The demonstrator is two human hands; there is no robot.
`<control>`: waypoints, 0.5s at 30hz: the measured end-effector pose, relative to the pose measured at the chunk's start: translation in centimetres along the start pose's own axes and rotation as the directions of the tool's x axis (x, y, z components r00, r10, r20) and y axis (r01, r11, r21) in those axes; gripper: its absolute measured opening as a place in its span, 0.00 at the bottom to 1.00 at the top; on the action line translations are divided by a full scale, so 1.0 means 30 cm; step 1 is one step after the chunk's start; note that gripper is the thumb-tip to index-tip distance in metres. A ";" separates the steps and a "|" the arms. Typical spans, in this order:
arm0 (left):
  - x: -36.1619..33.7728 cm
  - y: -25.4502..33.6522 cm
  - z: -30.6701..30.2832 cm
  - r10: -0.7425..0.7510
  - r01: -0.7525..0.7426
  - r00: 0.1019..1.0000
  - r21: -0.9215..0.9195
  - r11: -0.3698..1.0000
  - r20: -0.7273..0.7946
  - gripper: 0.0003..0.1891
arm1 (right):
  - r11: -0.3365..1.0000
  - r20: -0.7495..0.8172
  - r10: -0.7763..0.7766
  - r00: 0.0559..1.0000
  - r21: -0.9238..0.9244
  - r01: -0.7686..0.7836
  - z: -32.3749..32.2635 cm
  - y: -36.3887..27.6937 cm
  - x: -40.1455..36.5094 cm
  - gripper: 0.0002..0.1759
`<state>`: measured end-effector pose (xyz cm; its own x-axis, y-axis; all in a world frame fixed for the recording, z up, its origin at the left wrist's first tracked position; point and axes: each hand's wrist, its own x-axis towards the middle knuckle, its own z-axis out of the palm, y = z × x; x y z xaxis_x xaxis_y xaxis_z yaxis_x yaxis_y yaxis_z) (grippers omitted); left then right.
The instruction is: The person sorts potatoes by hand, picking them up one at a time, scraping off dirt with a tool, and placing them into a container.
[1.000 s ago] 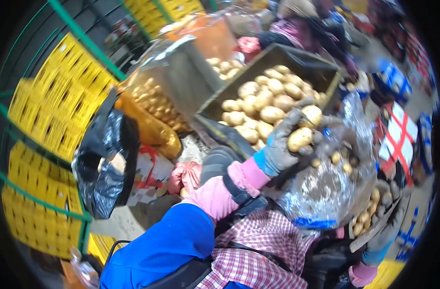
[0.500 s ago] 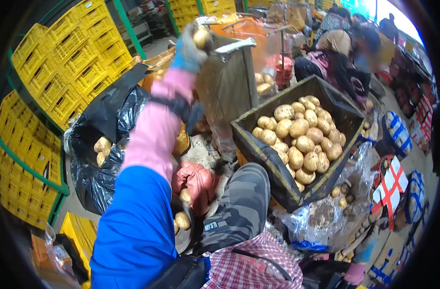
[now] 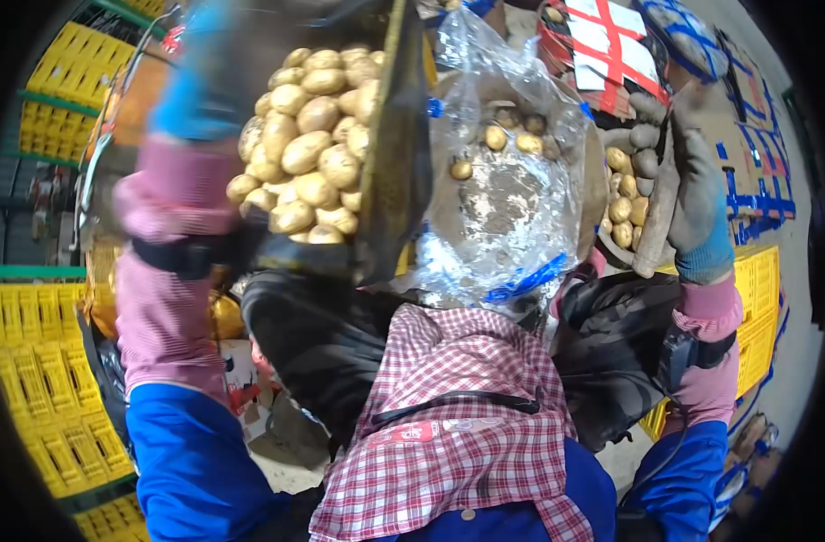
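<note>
My left hand (image 3: pixel 195 81), in a blue glove, is smeared by motion at the upper left, beside a black-lined crate (image 3: pixel 390 135) heaped with potatoes (image 3: pixel 308 149). Its fingers cannot be made out. At the right, my gloved right hand (image 3: pixel 697 185) rests at the rim of a round container (image 3: pixel 661 217) that holds small potatoes (image 3: pixel 622 203). Its fingers point up and lie along the rim; whether they grip it is unclear. Between the two stands a plastic-lined container (image 3: pixel 512 208) with several small potatoes (image 3: pixel 495 137) and soil inside.
Yellow crates (image 3: pixel 46 370) are stacked at the left, and more yellow crates (image 3: pixel 757 289) stand at the right. Taped cartons (image 3: pixel 755 172) and a bundle with red tape (image 3: pixel 611 50) lie at the upper right. My checked apron (image 3: pixel 466 425) covers my lap.
The view has swung down and to the right. My left hand, earlier raised with a potato, is now blurred by the crate. My right hand and the round container have come into fuller view.
</note>
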<state>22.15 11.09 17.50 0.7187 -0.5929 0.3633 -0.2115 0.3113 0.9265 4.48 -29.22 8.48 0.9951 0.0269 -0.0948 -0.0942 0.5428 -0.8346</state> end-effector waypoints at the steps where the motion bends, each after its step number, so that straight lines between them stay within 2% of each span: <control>1: 0.091 -0.153 0.129 -0.162 0.138 0.975 0.153 0.978 0.155 0.19 | 1.000 -0.021 0.006 1.000 0.008 -0.006 0.000 -0.019 -0.019 0.25; 2: 0.074 -0.386 0.167 -0.181 -0.021 0.966 0.751 0.660 0.186 0.20 | 0.999 -0.040 -0.037 0.999 -0.001 0.037 -0.007 -0.033 -0.046 0.24; 3: 0.112 -0.477 0.365 -0.221 -0.154 0.887 0.710 0.688 0.406 0.17 | 0.997 -0.058 -0.079 0.995 -0.011 0.079 -0.037 -0.039 -0.054 0.24; 4: 0.107 -0.790 0.366 -0.210 -0.070 0.908 0.626 0.777 0.362 0.13 | 0.942 0.511 -0.211 0.833 0.334 0.034 -0.163 -0.028 -0.049 0.27; 5: 0.054 -0.998 0.345 -0.219 -0.067 0.899 0.614 0.786 0.379 0.13 | 0.892 0.350 -0.297 0.888 0.433 0.128 -0.223 0.001 -0.100 0.28; 6: -0.001 -1.186 0.326 -0.423 0.030 0.854 0.783 0.622 0.304 0.15 | 0.978 -0.004 -0.190 0.982 0.088 0.190 -0.130 -0.048 -0.163 0.29; 7: -0.046 -1.328 0.318 -0.598 0.100 0.780 0.908 0.406 0.181 0.17 | 0.975 -0.342 -0.193 0.920 0.035 0.218 -0.099 -0.061 -0.205 0.30; 8: -0.065 -1.418 0.323 -0.724 0.132 0.689 0.978 0.158 0.024 0.19 | 0.965 -0.223 -0.249 0.942 -0.145 0.220 -0.141 -0.069 -0.228 0.31; 9: -0.065 -1.446 0.330 -0.821 0.361 0.417 0.900 -0.244 -0.390 0.20 | 0.988 -0.003 -0.135 0.991 0.069 0.135 -0.185 -0.091 -0.241 0.31; 10: -0.093 -1.414 0.366 -0.644 0.427 0.508 0.817 -0.388 -0.572 0.22 | 0.966 0.235 -0.066 0.970 0.257 0.003 -0.239 -0.117 -0.251 0.32; 11: -0.134 -1.488 0.306 -0.646 0.397 0.509 0.822 -0.409 -0.568 0.24 | 0.881 0.280 0.134 0.951 0.407 -0.244 -0.336 -0.146 -0.261 0.32; 12: -0.194 -1.572 0.225 -0.680 0.359 0.546 0.871 -0.336 -0.488 0.23 | 0.708 0.361 0.310 0.880 0.529 -0.467 -0.419 -0.169 -0.278 0.33; 13: -0.292 -1.718 0.133 -0.627 0.398 0.588 0.858 -0.325 -0.510 0.24 | 0.991 0.099 0.016 0.995 0.132 -0.029 -0.320 -0.163 -0.279 0.38; 14: -0.346 -1.827 0.075 -0.566 0.435 0.633 0.847 -0.304 -0.528 0.25 | 0.990 0.090 0.019 0.996 0.138 -0.032 -0.265 -0.183 -0.273 0.38; 15: -0.317 -1.816 0.101 -0.576 0.433 0.624 0.847 -0.308 -0.528 0.25 | 0.968 -0.088 0.079 0.993 0.244 -0.055 -0.226 -0.214 -0.261 0.37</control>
<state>24.82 -2.47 -36.12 0.9200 -0.1570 -0.3592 -0.1849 -0.9817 -0.0446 -2.89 -38.61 10.88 0.9782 -0.0044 -0.2074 -0.1389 0.7289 -0.6704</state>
